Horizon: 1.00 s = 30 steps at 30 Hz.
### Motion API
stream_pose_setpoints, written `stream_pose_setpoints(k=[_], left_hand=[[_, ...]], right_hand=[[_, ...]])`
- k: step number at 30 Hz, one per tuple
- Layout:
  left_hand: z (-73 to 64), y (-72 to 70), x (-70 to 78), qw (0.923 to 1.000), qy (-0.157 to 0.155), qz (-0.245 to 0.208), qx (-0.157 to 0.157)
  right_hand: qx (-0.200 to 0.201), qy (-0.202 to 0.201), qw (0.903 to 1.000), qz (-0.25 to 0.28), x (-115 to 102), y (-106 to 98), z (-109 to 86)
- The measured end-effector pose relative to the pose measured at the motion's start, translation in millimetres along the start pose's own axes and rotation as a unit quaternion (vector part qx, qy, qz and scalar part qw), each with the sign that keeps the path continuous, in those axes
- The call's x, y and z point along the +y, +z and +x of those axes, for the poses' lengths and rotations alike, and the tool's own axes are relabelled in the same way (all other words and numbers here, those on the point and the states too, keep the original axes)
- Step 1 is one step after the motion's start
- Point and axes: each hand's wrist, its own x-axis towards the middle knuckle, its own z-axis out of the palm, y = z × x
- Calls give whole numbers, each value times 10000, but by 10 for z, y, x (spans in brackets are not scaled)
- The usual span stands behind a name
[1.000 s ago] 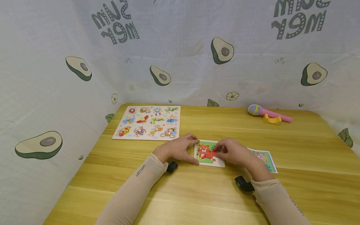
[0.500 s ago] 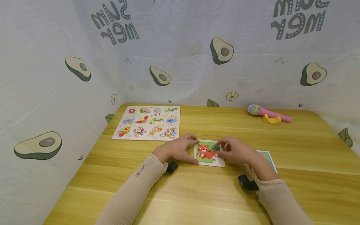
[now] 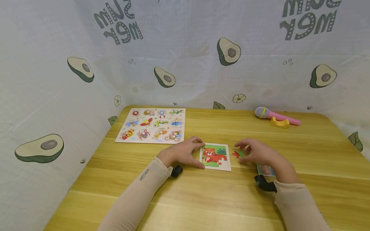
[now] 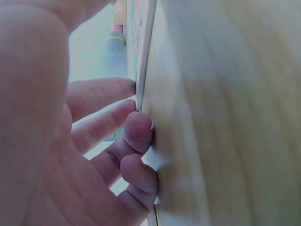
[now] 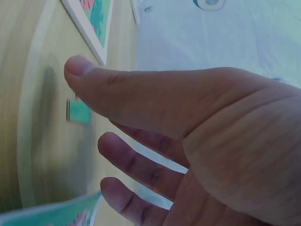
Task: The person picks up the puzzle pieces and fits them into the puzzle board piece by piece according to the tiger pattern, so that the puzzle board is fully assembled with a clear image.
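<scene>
A small tiger jigsaw [image 3: 212, 155] in a white tray lies in front of me, with a gap at its lower right. My left hand [image 3: 186, 153] touches the tray's left side, thumb and forefinger spread towards the two corners; the left wrist view shows fingertips against its edge [image 4: 145, 56]. Right of the tray lies a loose red-and-green jigsaw piece [image 3: 237, 154]. My right hand [image 3: 260, 155] hovers over it with thumb and fingers apart. In the right wrist view the piece [image 5: 79, 111] lies on the table below the thumb, apart from it.
Partly under my right hand lies a second picture puzzle [image 3: 266, 170]. A large insect peg board [image 3: 151, 125] stands at the back left. At the back right, a pink toy microphone [image 3: 278, 116] rests on a yellow stand [image 3: 279, 122]. A printed cloth [image 3: 190, 64] hangs behind the table.
My right hand has left the tiger jigsaw and moved right, to the loose piece. A green bush at the jigsaw's upper right is now uncovered. My left hand has stayed put.
</scene>
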Motion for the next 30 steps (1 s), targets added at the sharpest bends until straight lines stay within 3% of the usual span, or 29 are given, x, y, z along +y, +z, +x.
stream_pose_setpoints(k=[7, 17, 24, 30], left_hand=[[-4, -13, 23, 10000, 4, 11, -27], [-5, -2, 6, 10000, 6, 6, -3], [14, 20, -15, 10000, 10, 18, 16], [15, 15, -17, 10000, 0, 32, 19]], right_hand=[[-140, 18, 9997, -203, 72, -19, -16], [-46, -18, 9996, -280, 80, 42, 14], [-18, 224, 9996, -168, 70, 36, 5], [-45, -61, 9996, -259, 84, 26, 18]])
